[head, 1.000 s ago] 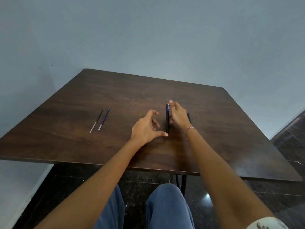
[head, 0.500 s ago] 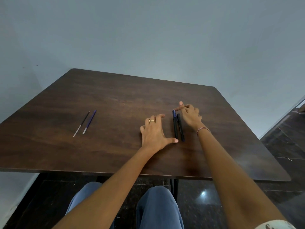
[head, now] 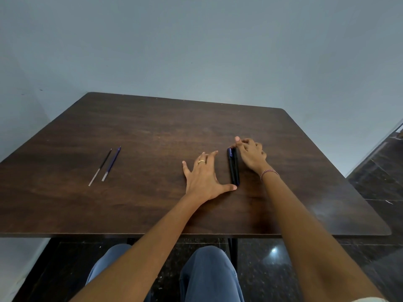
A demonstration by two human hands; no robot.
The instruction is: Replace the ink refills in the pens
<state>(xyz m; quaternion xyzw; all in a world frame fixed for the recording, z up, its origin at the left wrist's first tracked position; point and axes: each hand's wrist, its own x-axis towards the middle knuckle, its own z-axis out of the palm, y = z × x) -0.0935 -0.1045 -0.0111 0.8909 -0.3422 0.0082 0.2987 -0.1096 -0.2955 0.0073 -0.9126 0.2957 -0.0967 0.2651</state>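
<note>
2 pens [head: 233, 166] at 3 o'clock on 1 table [head: 152, 131]. 2 refills at 9 o'clock: 1 black refill [head: 100, 167], 1 blue refill [head: 111, 164]. 2 hands: left hand [head: 204, 177], right hand [head: 250, 155]. 1 ring [head: 201, 161], 1 bracelet [head: 269, 172].

A dark brown wood-grain bench [head: 152, 131] with rounded far and near right corners stands against a plain, pale blue-grey wall [head: 196, 51]. At the left, this wall meets a side wall [head: 13, 118] in a soft corner. Under the bench is a dark, polished, speckled floor [head: 272, 280] with 1 bright light reflection [head: 274, 250]. 1 dark bench leg [head: 233, 247] shows beneath.
</note>
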